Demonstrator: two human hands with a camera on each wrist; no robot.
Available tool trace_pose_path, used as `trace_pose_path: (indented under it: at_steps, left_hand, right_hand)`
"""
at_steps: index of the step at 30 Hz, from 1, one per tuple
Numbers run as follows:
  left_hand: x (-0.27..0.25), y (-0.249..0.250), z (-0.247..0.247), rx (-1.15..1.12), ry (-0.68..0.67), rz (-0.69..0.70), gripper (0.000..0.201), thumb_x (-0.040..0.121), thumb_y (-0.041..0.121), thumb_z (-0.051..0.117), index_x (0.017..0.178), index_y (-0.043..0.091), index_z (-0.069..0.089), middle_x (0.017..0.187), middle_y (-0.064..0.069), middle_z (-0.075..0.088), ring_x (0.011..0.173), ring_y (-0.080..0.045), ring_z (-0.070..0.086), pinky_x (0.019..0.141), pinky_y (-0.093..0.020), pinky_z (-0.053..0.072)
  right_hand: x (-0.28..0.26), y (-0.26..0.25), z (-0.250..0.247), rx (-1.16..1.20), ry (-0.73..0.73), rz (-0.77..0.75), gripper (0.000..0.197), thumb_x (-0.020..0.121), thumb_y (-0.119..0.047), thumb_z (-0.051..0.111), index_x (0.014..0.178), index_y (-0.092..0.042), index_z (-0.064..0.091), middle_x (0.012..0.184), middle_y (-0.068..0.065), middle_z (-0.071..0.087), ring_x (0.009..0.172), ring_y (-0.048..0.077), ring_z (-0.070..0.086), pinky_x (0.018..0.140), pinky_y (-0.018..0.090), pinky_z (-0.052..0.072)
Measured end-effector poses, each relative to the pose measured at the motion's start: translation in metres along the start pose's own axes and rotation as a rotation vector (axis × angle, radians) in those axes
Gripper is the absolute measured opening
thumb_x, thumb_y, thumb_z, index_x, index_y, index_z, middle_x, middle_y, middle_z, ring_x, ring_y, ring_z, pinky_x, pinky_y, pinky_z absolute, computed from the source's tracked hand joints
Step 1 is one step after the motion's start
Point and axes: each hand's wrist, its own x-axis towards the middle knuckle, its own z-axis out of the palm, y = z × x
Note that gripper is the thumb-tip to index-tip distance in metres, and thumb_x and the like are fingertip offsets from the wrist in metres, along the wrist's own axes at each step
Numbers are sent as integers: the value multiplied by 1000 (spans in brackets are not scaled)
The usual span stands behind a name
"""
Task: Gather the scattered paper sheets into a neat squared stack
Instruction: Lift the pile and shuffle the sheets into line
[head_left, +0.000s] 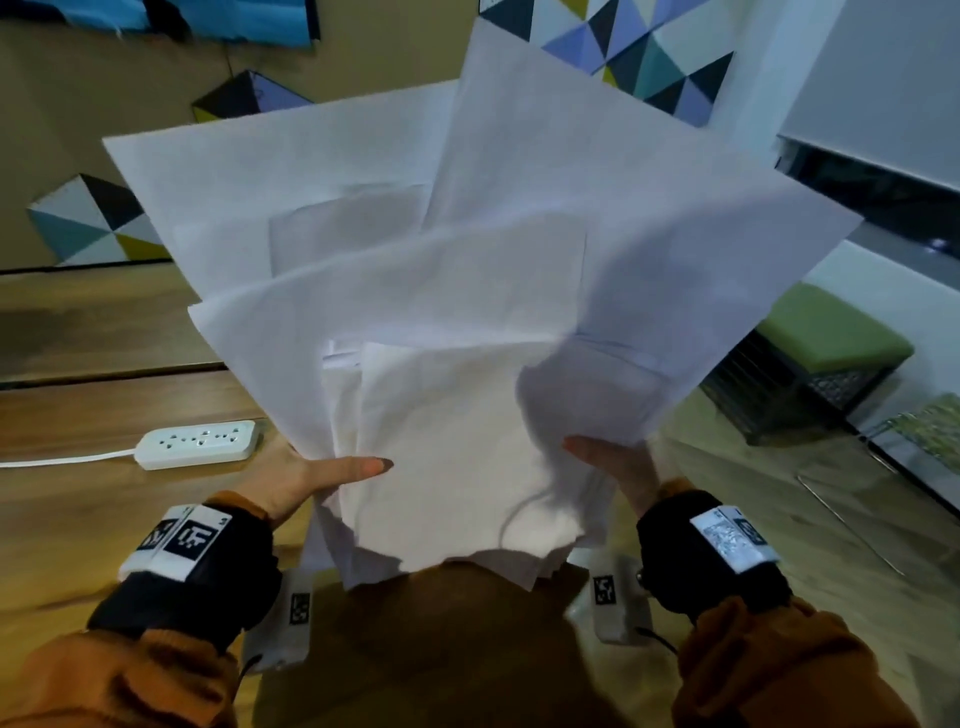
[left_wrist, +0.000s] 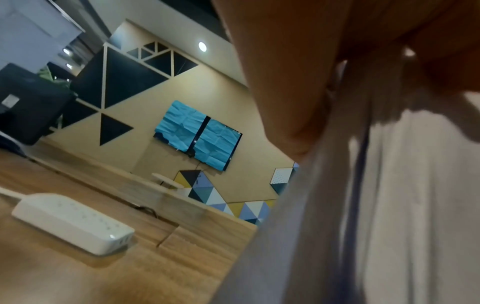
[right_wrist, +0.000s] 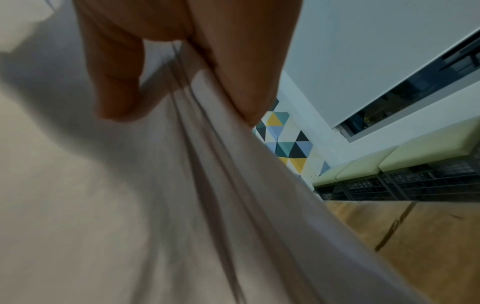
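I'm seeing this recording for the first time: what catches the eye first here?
A fanned, uneven bundle of white paper sheets fills the middle of the head view, held up over the wooden table. The left hand and right hand pinch its lower corners. A white power strip lies at left.

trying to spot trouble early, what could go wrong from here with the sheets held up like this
1. The paper sheets are fanned at different angles and held only near their lower edges by the left hand and right hand; a loosely caught outer sheet could slip out.
2. The lower corners look crumpled, so squeezing harder may crease them.
3. Tapping the bundle down on the table while it is this skewed may bend protruding corners rather than square them.
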Motion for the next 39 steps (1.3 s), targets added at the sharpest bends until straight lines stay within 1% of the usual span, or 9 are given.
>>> trace_pose_path:
  at_steps: [4,9,12,16,19,22,28,35,39]
  left_hand:
    - [1,0,-11,4,-86,41,55,50,25,86,99,13,65,67,29,71,68,15,64,59,-7,50]
    - [8,-5,0,3,-80,20,35,63,7,79,88,25,62,65,16,72,61,5,65,59,-12,53]
    - [13,-12,-10,-113,-34,79,75,23,41,91,88,13,66,66,4,73,58,-4,67,49,-14,49]
    - [10,-13,-8,-85,-104,75,79,31,32,92,101,7,64,76,13,76,75,2,69,60,-12,52]
    - [10,-11,1,-29,-65,76,61,32,42,88,82,15,63,52,13,68,50,-2,62,80,-24,44]
    - [14,-1,1,-101,34,181,30,57,11,82,79,16,63,55,12,70,55,-7,64,48,-11,46]
    - [12,-17,-11,-126,6,192,90,30,47,89,107,11,62,96,5,76,91,-14,71,69,-22,56]
    - [12,-3,11,-167,111,350,36,65,9,76,95,20,60,78,21,74,79,5,68,64,-9,50]
    - [17,-13,-3,-165,48,264,83,44,41,86,113,6,58,97,-2,74,87,-14,70,65,-20,55]
  right_hand:
    - [6,-2,-4,-34,-38,14,49,32,-24,90,73,-23,64,52,-23,68,60,-3,64,55,11,51]
    - [8,-5,20,-85,-76,-71,37,63,14,72,87,-10,56,86,1,59,67,-9,59,57,7,48]
    - [11,-10,11,-111,-29,-98,59,35,-21,84,88,-24,59,98,3,60,91,18,58,78,31,52]
    - [12,-5,13,-62,-173,-23,89,2,-33,90,84,-22,56,71,-17,67,63,-4,62,58,10,51]
    - [8,-10,27,-75,-207,4,96,21,-34,93,106,-9,56,82,-11,63,72,-3,59,68,12,48]
    - [5,-29,19,19,-130,-130,36,55,6,80,76,-21,69,59,-21,70,58,-9,62,58,11,51]
    - [0,-7,4,-63,-148,-66,65,39,-10,82,100,1,61,54,-14,68,56,-7,61,50,8,48]
    - [0,-5,15,-127,-106,-157,35,69,12,68,71,-23,63,55,-19,68,58,-9,60,59,9,49]
    - [2,3,10,-223,-96,-108,29,65,-2,77,77,-23,60,58,-18,68,64,-4,61,61,13,51]
